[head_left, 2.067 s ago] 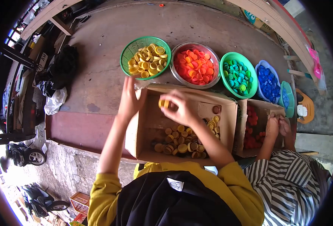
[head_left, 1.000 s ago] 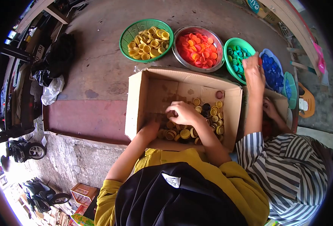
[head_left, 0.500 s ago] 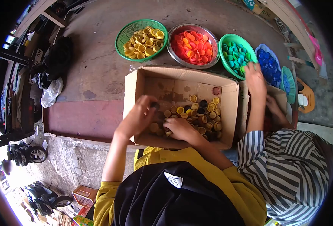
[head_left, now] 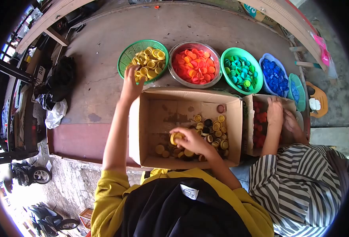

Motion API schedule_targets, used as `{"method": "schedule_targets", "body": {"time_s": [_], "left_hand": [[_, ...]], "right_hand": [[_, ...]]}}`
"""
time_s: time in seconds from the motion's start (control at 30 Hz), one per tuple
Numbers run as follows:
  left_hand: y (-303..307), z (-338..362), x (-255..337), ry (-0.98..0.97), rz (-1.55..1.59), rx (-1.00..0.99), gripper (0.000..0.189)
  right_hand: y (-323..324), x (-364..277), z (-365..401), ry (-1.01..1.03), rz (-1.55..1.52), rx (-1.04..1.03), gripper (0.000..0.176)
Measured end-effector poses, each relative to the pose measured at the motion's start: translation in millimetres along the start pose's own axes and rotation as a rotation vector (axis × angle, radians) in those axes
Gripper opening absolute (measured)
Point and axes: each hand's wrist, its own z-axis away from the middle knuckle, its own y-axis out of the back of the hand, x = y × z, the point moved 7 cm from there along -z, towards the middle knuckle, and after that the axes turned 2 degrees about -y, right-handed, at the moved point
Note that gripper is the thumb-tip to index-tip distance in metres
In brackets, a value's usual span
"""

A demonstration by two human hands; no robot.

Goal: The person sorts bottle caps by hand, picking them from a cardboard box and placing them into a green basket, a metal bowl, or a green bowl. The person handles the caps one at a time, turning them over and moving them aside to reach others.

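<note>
Yellow is marking the single cap (head_left: 176, 138) that the right hand (head_left: 194, 142) is holding. Thumb and fingers are forming a pinch, standing no wider apart than the cap itself. The cap is hanging over the left part of the loose caps (head_left: 223, 144), within the walls of the cardboard box (head_left: 135, 130). Being round, it is presenting no long axis; it is tilting, though its exact facing is not readable.

Left hand (head_left: 131, 87): it is hovering past the far left corner of the box, its fingers reaching over the near rim of the green basket (head_left: 122, 59). Whether those fingers are gripping anything cannot be told.

Governing relation: the green basket is lying ahead and to the left of the held cap, with the far box wall standing between. The left hand is lying nearer the basket; the right, nearer the loose caps. Dark caps (head_left: 208, 123) are lying ahead and right of the right-hand pinch.
</note>
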Motion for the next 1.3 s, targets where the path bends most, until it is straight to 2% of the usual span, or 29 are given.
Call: {"method": "schedule_targets", "body": {"time_s": [0.03, 0.1, 0.17, 0.23, 0.3, 0.37, 0.43, 0.47, 0.5, 0.53, 0.57, 0.6, 0.63, 0.7, 0.73, 0.8, 0.83, 0.93, 0.97, 1.0, 1.1, 1.13, 1.23, 1.3], "left_hand": [[8.3, 9.6, 23.2, -0.029, 0.045, 0.022, 0.043], [18.2, 40.8, 58.4, 0.139, 0.273, 0.020, 0.036], [16.4, 74.1, 76.8, 0.150, 0.217, -0.064, 0.029], [8.7, 101.9, 88.7, 0.172, 0.210, -0.107, 0.025], [-5.3, 126.8, 103.0, 0.055, 0.135, -0.230, 0.023], [-24.6, 155.3, 109.0, 0.027, 0.107, -0.396, 0.023], [-35.8, 179.4, 108.6, 0.119, -0.032, -0.611, 0.031], [-55.8, 209.4, 88.6, 0.249, -0.113, -0.842, 0.044], [-60.3, 224.3, 84.2, 0.214, -0.210, -0.841, 0.047], [-61.7, 233.6, 83.8, 0.181, -0.309, -0.838, 0.049], [-67.3, 240.4, 76.6, 0.230, -0.311, -0.879, 0.050], [-70.4, 243.8, 71.9, 0.279, -0.315, -0.920, 0.051], [-74.5, 245.3, 68.0, 0.265, -0.321, -0.978, 0.052], [-83.4, 251.5, 64.5, 0.239, -0.324, -1.098, 0.052], [-81.4, 249.0, 64.1, 0.282, -0.273, -1.062, 0.052], [-77.6, 243.1, 64.7, 0.360, -0.172, -0.986, 0.053], [-81.6, 247.9, 61.0, 0.358, -0.179, -0.991, 0.053], [-94.5, 259.5, 52.6, 0.367, -0.138, -1.013, 0.056], [-93.2, 257.3, 51.9, 0.388, -0.087, -1.027, 0.058], [-91.6, 257.1, 51.0, 0.410, -0.036, -1.043, 0.059], [-90.6, 252.9, 53.1, 0.306, -0.044, -1.019, 0.061], [-88.7, 250.7, 52.7, 0.312, -0.023, -1.033, 0.061], [-85.0, 248.4, 55.7, 0.330, 0.027, -1.054, 0.058], [-84.8, 248.3, 54.2, 0.336, 0.024, -1.023, 0.056]], "right_hand": [[8.4, -2.3, -9.5, 0.084, -0.062, 0.052, 0.028], [24.3, -14.9, -30.8, 0.115, -0.277, 0.136, 0.026], [42.2, -39.7, -51.5, 0.112, -0.270, 0.231, 0.025], [55.0, -52.3, -73.6, 0.222, -0.303, 0.308, 0.021], [68.3, -53.6, -97.4, 0.260, -0.279, 0.317, 0.023], [81.2, -66.3, -126.6, 0.272, -0.294, 0.358, 0.023], [95.2, -68.5, -170.4, 0.325, -0.053, 0.386, 0.024], [102.5, -72.0, -191.3, 0.244, 0.117, 0.399, 0.029], [105.1, -74.1, -205.7, 0.163, 0.288, 0.412, 0.034], [99.5, -83.5, -211.1, 0.197, 0.651, 0.481, 0.040], [91.9, -93.1, -217.9, 0.231, 1.013, 0.546, 0.047], [83.1, -97.8, -230.9, 0.231, 1.115, 0.440, 0.055], [72.6, -105.6, -240.3, 0.290, 1.084, 0.384, 0.050], [48.8, -100.5, -268.1, 0.229, 1.117, 0.180, 0.040], [39.9, -100.5, -271.0, 0.305, 1.148, 0.280, 0.030], [38.4, -95.3, -277.4, 0.289, 1.129, 0.343, 0.016], [38.5, -94.0, -277.6, 0.283, 1.130, 0.381, 0.012], [46.3, -108.4, -239.5, 0.554, 0.809, 0.584, 0.006], [46.1, -116.3, -208.8, 0.752, 0.721, 0.723, 0.005], [43.0, -129.0, -174.1, 0.828, 0.721, 0.795, 0.005], [32.7, -107.7, -88.5, 0.714, 0.534, 0.742, 0.006], [25.3, -97.1, -64.4, 0.737, 0.649, 0.715, 0.010], [23.0, -26.8, -44.7, 0.442, 0.568, 0.555, 0.017], [20.6, -9.0, -36.0, 0.346, 0.812, 0.422, 0.026]]}}
